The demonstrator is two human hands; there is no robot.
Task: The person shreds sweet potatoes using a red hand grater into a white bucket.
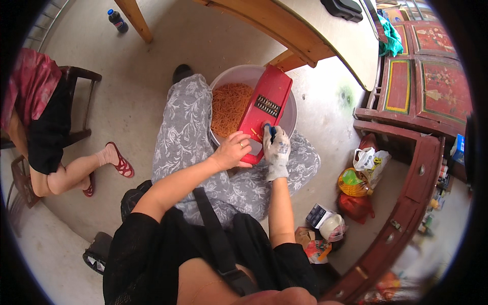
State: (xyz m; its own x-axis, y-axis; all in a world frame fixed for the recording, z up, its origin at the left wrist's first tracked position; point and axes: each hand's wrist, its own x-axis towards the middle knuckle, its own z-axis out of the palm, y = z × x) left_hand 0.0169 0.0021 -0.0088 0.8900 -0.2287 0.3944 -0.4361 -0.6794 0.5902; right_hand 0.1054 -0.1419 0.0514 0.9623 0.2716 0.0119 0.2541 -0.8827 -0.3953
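Got orange shreds [230,109] heaped in a white tub [290,113], with bare left hand [234,151] pinching the near end of a red grater [269,87] slanted across, curling gloved right hand [277,145] onto it, can't tell around what tbh.

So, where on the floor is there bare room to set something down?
One bare patch lies between the red sandals and the gray floral cloth; another, stained, between the white tub and the red painted cabinet. Crowded: lower right, with plastic bags and a box, and at the tub, where the red grater, left hand and gloved right hand meet.
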